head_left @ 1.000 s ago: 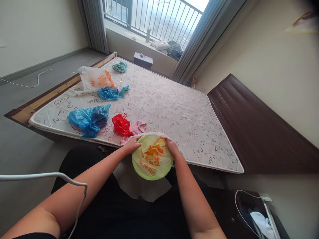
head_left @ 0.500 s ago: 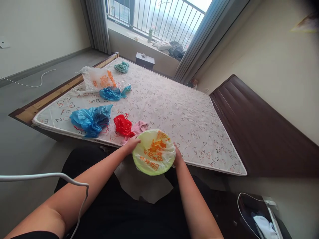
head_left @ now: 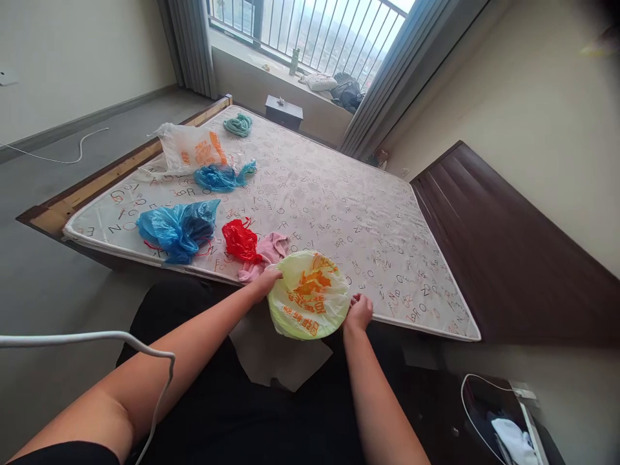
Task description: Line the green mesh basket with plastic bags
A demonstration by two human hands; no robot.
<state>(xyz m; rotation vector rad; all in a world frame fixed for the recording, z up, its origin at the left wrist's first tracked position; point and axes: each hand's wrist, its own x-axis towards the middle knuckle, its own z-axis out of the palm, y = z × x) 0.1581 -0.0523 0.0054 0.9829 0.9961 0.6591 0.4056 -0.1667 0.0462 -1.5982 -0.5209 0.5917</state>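
Note:
Between my hands is a round, yellow-green container like a bin, tilted toward me. A thin, pale plastic bag [head_left: 310, 298] with orange print is stretched over its top. My left hand [head_left: 268, 281] grips its left rim, thumb on top of the bag. At the right edge, my right hand [head_left: 358, 312] has its fingers curled closed beside the rim; what they pinch is largely hidden, seemingly the bag's edge. Just past my left hand, a pink cloth [head_left: 271, 248] and a crumpled red plastic bag [head_left: 240, 239] lie on the mattress [head_left: 334, 194].
Blue plastic bags [head_left: 178, 227], a white bag with orange print [head_left: 192, 148] and a coiled teal cloth [head_left: 237, 124] lie on the mattress's left side. A dark headboard [head_left: 504, 258] stands at right. A white cable [head_left: 97, 337] crosses over my left arm.
The bag-covered container has shifted slightly right with my left hand. My right hand has moved outward to the right, and its curled fingers now show beside the rim.

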